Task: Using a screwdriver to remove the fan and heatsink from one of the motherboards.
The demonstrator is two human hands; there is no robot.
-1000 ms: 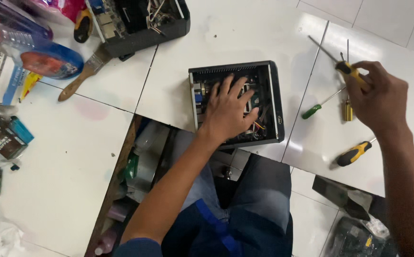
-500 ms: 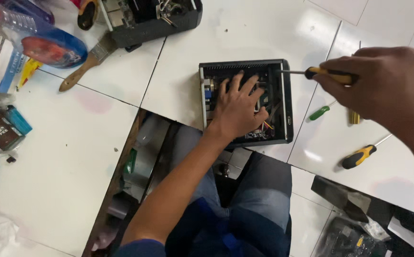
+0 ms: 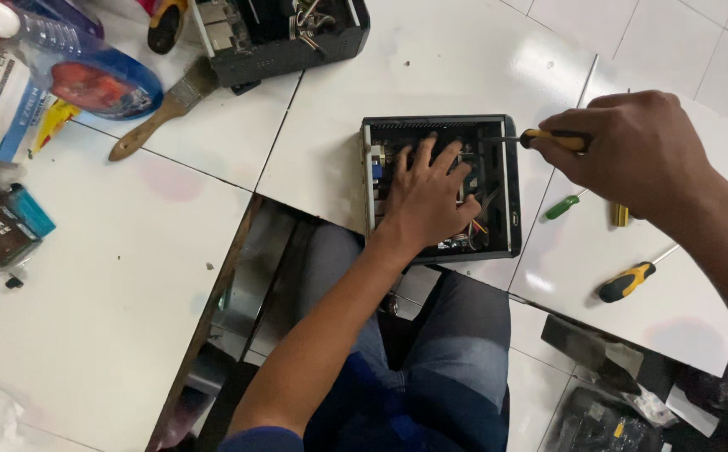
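A small open black computer case [image 3: 510, 184] lies on the white table in front of me, its boards and wires showing. My left hand [image 3: 427, 197] rests flat inside it, fingers spread over the parts. My right hand [image 3: 632, 151] grips a yellow-and-black screwdriver [image 3: 552, 139] by its handle. The shaft points left, its tip at the case's right wall near the far corner.
A green screwdriver [image 3: 561, 208] and another yellow-and-black screwdriver [image 3: 628, 282] lie right of the case. A second open black case [image 3: 280, 50] stands at the back, a paintbrush [image 3: 163, 113] and a blue plastic bottle [image 3: 96, 75] at the left. My knees sit under the table gap.
My right hand picked the yellow-and-black screwdriver up from the table at the right and carried it left to the case. The left hand stayed in the case.
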